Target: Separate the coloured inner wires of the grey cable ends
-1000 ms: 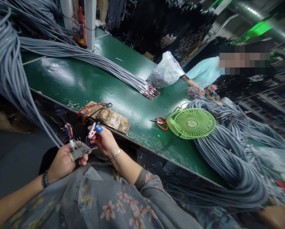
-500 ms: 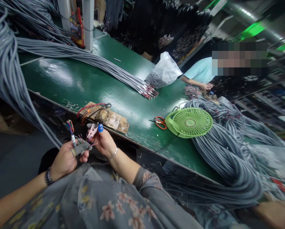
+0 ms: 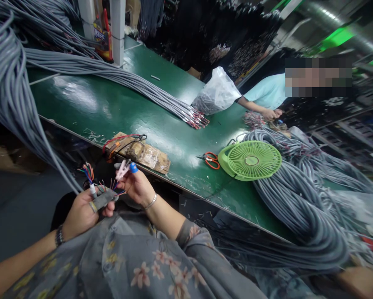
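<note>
Many coloured wires (image 3: 88,172) are splaying where the left hand (image 3: 80,211) is clasping them beside the green bench (image 3: 180,145); the right hand (image 3: 140,187) is pinching a pink tool (image 3: 122,170); any loosening could be tangling them.

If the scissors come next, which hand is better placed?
Probably the right hand: it's nearer the orange-handled scissors, though it holds a pink tool. The left hand is farther, holding a cable.
</note>
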`<action>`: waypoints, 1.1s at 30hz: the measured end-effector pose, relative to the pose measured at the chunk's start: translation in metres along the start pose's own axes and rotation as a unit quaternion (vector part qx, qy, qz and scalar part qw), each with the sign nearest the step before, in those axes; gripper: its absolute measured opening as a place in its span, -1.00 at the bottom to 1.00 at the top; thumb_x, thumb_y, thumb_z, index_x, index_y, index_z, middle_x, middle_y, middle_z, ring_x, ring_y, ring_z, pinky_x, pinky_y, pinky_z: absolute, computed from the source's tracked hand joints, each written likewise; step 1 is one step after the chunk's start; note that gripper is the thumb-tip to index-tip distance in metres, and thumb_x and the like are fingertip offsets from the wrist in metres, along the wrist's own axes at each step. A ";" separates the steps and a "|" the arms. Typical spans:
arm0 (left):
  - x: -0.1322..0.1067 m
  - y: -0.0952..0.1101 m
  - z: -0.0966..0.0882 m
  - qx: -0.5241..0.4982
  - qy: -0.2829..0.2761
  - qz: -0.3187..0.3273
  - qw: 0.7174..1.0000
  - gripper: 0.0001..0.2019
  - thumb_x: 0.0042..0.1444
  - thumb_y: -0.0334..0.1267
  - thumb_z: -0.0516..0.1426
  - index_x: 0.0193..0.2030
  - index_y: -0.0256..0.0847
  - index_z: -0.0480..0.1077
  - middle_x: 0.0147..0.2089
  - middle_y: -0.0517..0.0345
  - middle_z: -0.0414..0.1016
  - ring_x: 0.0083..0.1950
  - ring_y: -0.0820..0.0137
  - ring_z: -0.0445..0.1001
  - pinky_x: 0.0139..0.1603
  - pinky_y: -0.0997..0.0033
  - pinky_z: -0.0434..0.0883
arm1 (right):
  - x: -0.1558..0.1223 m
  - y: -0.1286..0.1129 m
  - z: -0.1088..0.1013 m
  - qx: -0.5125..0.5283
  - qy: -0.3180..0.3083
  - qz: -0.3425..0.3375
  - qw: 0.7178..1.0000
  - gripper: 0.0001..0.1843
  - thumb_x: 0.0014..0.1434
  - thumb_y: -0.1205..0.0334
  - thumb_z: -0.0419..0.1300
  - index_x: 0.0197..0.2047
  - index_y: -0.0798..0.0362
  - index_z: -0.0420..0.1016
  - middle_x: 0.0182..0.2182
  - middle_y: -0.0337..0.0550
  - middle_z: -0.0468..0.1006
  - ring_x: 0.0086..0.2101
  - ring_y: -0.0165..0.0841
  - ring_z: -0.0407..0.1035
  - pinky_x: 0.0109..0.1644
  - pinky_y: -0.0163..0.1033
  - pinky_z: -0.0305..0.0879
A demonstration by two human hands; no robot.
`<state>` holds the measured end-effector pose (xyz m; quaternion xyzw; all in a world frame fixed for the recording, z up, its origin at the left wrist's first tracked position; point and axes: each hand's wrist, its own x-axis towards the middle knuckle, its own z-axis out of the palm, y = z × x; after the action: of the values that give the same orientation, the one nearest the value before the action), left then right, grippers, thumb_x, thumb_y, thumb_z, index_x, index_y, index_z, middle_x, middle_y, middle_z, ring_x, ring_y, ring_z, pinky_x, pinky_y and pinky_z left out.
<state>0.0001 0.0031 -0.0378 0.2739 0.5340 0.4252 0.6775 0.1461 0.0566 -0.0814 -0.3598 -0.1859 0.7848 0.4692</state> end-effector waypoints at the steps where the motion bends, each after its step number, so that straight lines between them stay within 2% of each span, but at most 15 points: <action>1: -0.001 0.000 0.000 0.005 0.005 0.004 1.000 -0.61 -0.53 -0.12 0.55 -0.59 -0.23 0.53 -0.68 0.16 0.53 -0.66 0.44 0.42 -0.62 0.48 0.36 | -0.001 0.000 0.000 -0.005 0.004 -0.012 1.000 -0.56 0.24 -0.19 0.33 -0.27 0.06 0.54 -0.45 -0.20 0.55 -0.45 -0.41 0.39 -0.44 -0.37 0.36; 5: 0.001 0.000 0.001 -0.011 0.025 0.007 1.000 -0.60 -0.52 -0.12 0.54 -0.56 -0.21 0.51 -0.67 0.18 0.53 -0.66 0.45 0.42 -0.61 0.50 0.36 | -0.004 0.003 -0.003 -0.046 0.024 -0.066 0.996 -0.58 0.12 -0.15 0.42 -0.32 0.06 0.56 -0.49 -0.22 0.51 -0.48 -0.42 0.33 -0.42 -0.33 0.35; 9: 0.006 -0.003 0.003 -0.022 0.014 0.016 1.000 -0.64 -0.40 -0.12 0.51 -0.51 -0.20 0.50 -0.65 0.19 0.53 -0.65 0.42 0.43 -0.60 0.46 0.36 | -0.005 0.006 -0.008 -0.130 0.084 -0.158 0.975 -0.53 0.09 -0.21 0.42 -0.43 0.04 0.51 -0.52 -0.25 0.49 -0.48 -0.42 0.31 -0.36 -0.31 0.34; 11: 0.008 -0.003 0.004 -0.017 0.011 0.018 1.000 -0.66 -0.37 -0.14 0.49 -0.51 -0.20 0.50 -0.64 0.18 0.52 -0.64 0.40 0.43 -0.61 0.43 0.35 | -0.003 0.006 -0.009 -0.131 0.077 -0.146 0.977 -0.50 0.08 -0.26 0.41 -0.41 0.04 0.51 -0.52 -0.24 0.49 -0.47 -0.41 0.33 -0.35 -0.30 0.35; 14: 0.010 -0.004 0.005 -0.014 0.011 0.019 1.000 -0.68 -0.36 -0.16 0.48 -0.51 -0.21 0.50 -0.64 0.17 0.53 -0.64 0.39 0.43 -0.61 0.42 0.34 | 0.001 0.005 -0.006 -0.073 0.025 -0.071 0.995 -0.46 0.10 -0.31 0.39 -0.31 0.06 0.55 -0.47 -0.20 0.53 -0.44 -0.38 0.38 -0.36 -0.29 0.39; 17: 0.011 -0.005 0.004 -0.019 0.017 0.019 0.999 -0.67 -0.37 -0.15 0.49 -0.50 -0.21 0.50 -0.64 0.16 0.53 -0.63 0.38 0.43 -0.60 0.43 0.35 | 0.004 0.003 -0.001 -0.014 0.014 -0.038 0.999 -0.51 0.14 -0.24 0.40 -0.27 0.07 0.59 -0.43 -0.16 0.56 -0.42 -0.37 0.41 -0.37 -0.30 0.40; 21: 0.011 -0.006 0.004 -0.024 0.034 0.019 0.999 -0.64 -0.44 -0.11 0.51 -0.53 -0.20 0.51 -0.65 0.17 0.55 -0.65 0.39 0.43 -0.62 0.44 0.35 | 0.005 0.004 0.003 0.028 0.025 -0.050 0.998 -0.59 0.15 -0.14 0.45 -0.33 0.07 0.61 -0.45 -0.17 0.57 -0.41 -0.36 0.42 -0.35 -0.30 0.41; 26: 0.010 -0.005 0.005 -0.031 0.042 0.013 0.999 -0.63 -0.52 -0.12 0.53 -0.56 -0.18 0.54 -0.66 0.20 0.56 -0.66 0.44 0.43 -0.62 0.49 0.35 | 0.006 0.006 0.003 0.019 0.025 -0.067 0.997 -0.58 0.14 -0.16 0.44 -0.32 0.06 0.63 -0.49 -0.20 0.56 -0.47 -0.39 0.38 -0.36 -0.30 0.41; 33: 0.009 -0.005 0.004 -0.051 0.050 0.006 0.997 -0.64 -0.56 -0.18 0.52 -0.57 -0.19 0.54 -0.67 0.20 0.56 -0.67 0.46 0.43 -0.63 0.51 0.35 | 0.006 0.006 0.001 0.020 0.020 -0.071 0.997 -0.58 0.13 -0.16 0.45 -0.29 0.06 0.64 -0.48 -0.20 0.57 -0.46 -0.38 0.37 -0.30 -0.26 0.43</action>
<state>0.0060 0.0085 -0.0453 0.2200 0.5435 0.4690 0.6605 0.1396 0.0592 -0.0872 -0.3522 -0.1857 0.7457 0.5343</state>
